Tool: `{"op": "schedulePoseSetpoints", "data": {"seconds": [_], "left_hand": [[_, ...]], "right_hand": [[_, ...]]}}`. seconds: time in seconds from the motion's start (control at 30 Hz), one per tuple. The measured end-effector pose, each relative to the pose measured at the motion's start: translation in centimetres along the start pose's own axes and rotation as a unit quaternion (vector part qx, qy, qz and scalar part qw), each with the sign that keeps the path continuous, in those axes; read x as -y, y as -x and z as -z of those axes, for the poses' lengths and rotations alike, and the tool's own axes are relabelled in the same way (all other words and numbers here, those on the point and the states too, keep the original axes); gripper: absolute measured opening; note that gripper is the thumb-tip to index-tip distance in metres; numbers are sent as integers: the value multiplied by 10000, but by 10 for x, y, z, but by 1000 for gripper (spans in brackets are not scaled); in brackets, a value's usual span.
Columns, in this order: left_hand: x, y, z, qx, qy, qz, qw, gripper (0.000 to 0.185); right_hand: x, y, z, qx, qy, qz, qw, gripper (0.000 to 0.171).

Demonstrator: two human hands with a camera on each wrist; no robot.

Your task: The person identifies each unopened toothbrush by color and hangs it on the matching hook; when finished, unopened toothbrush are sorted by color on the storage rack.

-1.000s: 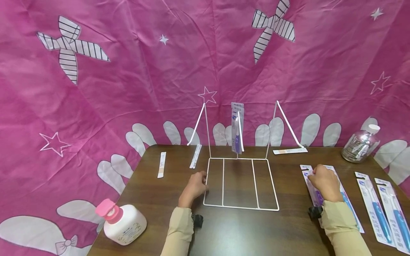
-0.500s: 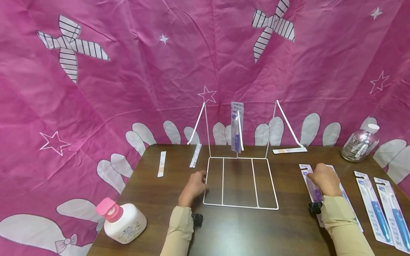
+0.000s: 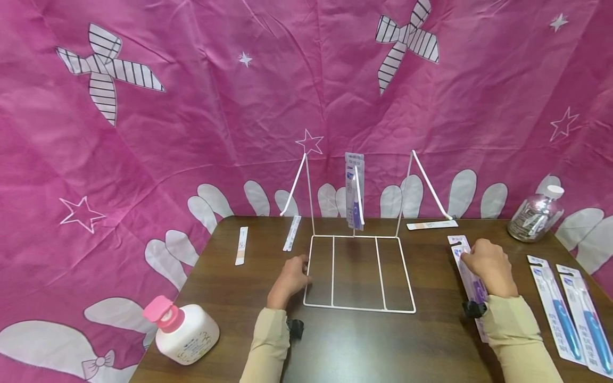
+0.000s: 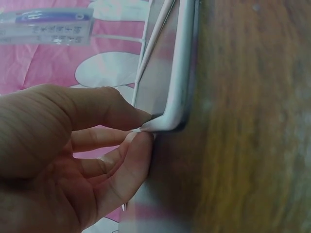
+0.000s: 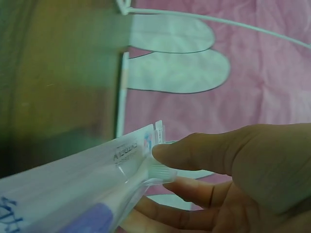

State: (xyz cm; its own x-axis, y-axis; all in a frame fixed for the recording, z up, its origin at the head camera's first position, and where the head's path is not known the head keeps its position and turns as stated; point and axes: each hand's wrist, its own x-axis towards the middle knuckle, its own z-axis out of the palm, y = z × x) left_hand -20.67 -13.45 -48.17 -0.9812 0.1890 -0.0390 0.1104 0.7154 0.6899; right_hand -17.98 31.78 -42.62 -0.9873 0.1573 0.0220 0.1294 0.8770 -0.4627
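Observation:
My right hand (image 3: 490, 266) pinches a packaged toothbrush with a purple handle (image 3: 470, 282) near its top, thumb on the front. In the right wrist view the clear blister pack (image 5: 131, 160) slants up from the lower left, the thumb (image 5: 194, 153) near its brush end. My left hand (image 3: 289, 282) is at the left side of a white wire rack (image 3: 359, 309); in the left wrist view its thumb and fingers (image 4: 104, 160) pinch the rack's wire (image 4: 177, 87) at a bend. From the rack's middle hook hangs another purple toothbrush pack (image 3: 353, 197), with more pack edges showing behind it.
Two blue toothbrush packs (image 3: 557, 314) lie at the right. Behind them stands a clear bottle with a white cap (image 3: 533, 215). A pink-topped pump bottle (image 3: 189, 335) is at front left. Thin paper strips (image 3: 241, 246) lie around the rack; pink cloth hangs behind.
My right hand has shifted slightly, and the purple toothbrush pack's top has risen with it. The blue-handled pack beside it no longer shows. My left hand stays at the rack.

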Motion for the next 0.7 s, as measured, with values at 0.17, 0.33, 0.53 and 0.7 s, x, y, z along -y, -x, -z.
{"op": "schedulePoseSetpoints", "data": {"seconds": [0.17,0.33,0.53,0.7], "left_hand": [[0,0,0,-9,-64,49,10000,52],[0,0,0,9,-68,81,9999,53],[-2,0,0,17,-56,122,9999,54],[-1,0,0,10,-116,50,9999,54]], "right_hand": [[11,8,9,-345,-86,188,9992,24],[21,18,18,-808,-233,419,9956,22],[28,28,30,-1210,-393,713,9893,24],[34,34,38,-1418,-498,864,9849,24]]}}
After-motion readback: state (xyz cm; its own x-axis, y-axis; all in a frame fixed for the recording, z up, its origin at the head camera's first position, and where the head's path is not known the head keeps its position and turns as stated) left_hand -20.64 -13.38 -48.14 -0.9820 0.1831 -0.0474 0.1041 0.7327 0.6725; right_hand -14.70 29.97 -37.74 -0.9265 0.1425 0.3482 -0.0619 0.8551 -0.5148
